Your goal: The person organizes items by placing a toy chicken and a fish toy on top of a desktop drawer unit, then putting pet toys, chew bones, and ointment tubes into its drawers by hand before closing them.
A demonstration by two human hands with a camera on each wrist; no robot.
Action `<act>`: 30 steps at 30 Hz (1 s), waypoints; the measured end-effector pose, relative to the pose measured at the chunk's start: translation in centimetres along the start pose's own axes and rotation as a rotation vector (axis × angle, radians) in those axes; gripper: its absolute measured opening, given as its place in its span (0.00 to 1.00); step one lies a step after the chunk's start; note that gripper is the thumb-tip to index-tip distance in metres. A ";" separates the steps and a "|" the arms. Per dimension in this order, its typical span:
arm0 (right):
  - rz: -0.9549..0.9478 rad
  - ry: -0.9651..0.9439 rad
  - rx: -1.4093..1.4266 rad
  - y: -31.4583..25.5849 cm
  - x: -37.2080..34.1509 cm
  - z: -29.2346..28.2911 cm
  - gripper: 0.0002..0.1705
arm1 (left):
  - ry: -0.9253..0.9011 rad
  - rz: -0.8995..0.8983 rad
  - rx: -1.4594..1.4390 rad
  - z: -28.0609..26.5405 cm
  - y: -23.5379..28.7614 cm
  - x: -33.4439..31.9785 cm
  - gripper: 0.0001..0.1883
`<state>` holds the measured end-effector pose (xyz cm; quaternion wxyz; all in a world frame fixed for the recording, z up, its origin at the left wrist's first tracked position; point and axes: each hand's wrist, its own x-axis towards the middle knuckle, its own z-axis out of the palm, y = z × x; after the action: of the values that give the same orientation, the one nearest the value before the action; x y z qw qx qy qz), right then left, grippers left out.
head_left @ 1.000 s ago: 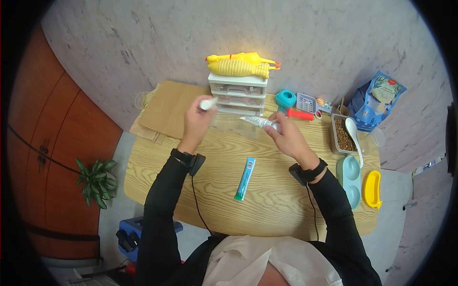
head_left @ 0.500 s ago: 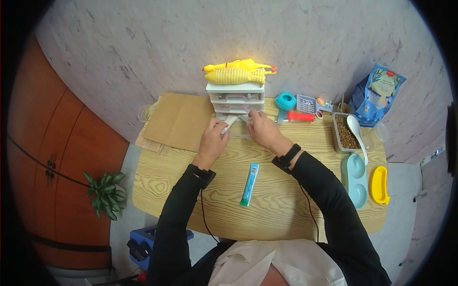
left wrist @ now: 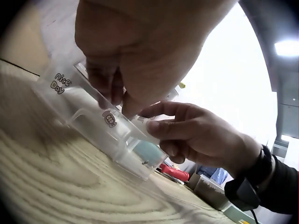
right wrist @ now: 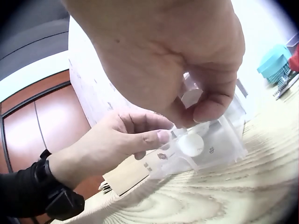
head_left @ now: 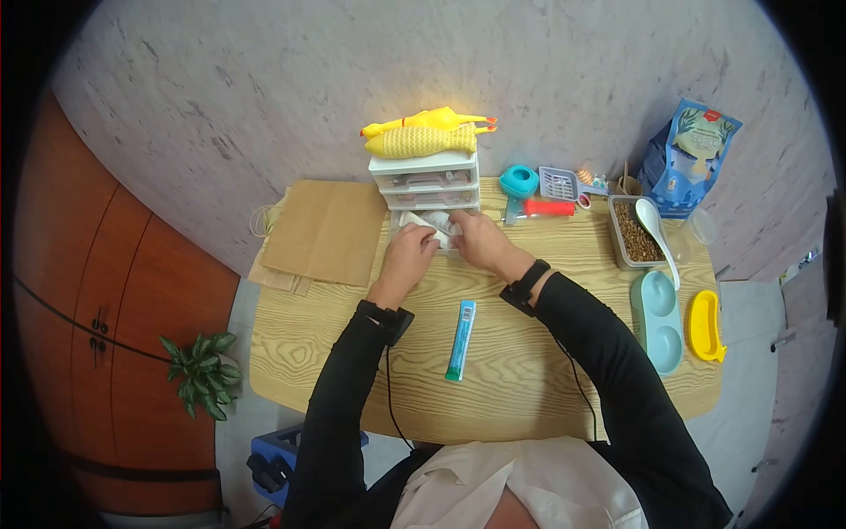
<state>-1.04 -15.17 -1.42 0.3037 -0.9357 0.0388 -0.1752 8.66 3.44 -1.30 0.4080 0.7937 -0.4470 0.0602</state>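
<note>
A clear drawer (left wrist: pixel 105 123) with small printed pictures is pulled out from the bottom of the white drawer unit (head_left: pixel 423 164). My left hand (head_left: pixel 408 257) reaches over its front, curled fingers pinching a white tube (head_left: pixel 411 218) inside. From the right, my right hand (head_left: pixel 486 242) pinches the end of a silver-white printed tube (head_left: pixel 436 217) with thumb and forefinger; its fingers partly hide it. A round white cap (right wrist: pixel 191 144) shows low in the drawer in the right wrist view. A blue-green stick packet (head_left: pixel 461 339) lies on the table before both hands.
Yellow rubber toys (head_left: pixel 423 139) lie atop the unit. Brown paper bags (head_left: pixel 324 231) are at left. To the right are a red-handled tool (head_left: pixel 548 208), a kibble box (head_left: pixel 622 251) with a white spoon (head_left: pixel 650 220), a double bowl (head_left: pixel 656 286) and a blue bag (head_left: pixel 693 163).
Both hands have come together at the drawer, bringing the white tube and the silver-white tube down into it. The stick packet has stayed on the table.
</note>
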 end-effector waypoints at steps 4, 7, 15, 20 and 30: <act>-0.063 0.101 0.034 0.2 -0.6 -0.3 0.17 | -0.136 -0.028 0.199 -0.3 -0.7 -0.4 0.14; 0.023 0.030 0.021 -0.6 -0.5 -1.1 0.14 | -0.097 -0.002 0.226 -0.3 -0.6 -1.4 0.15; 0.169 -0.140 -0.192 -0.3 0.6 -0.5 0.11 | 0.095 0.059 0.181 0.3 0.0 -3.7 0.10; 0.045 0.019 -0.097 -2.9 -3.2 -2.8 0.11 | -0.401 -0.237 -0.100 -2.2 5.8 -7.3 0.13; -0.187 -0.635 -0.128 -3.8 -9.1 -3.0 0.11 | -0.520 -0.210 0.111 -2.3 7.6 -11.1 0.12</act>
<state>-10.72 -12.09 0.25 0.2239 -0.9602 -0.1330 0.1008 -3.07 10.39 -0.39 0.2396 0.8456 -0.4480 -0.1639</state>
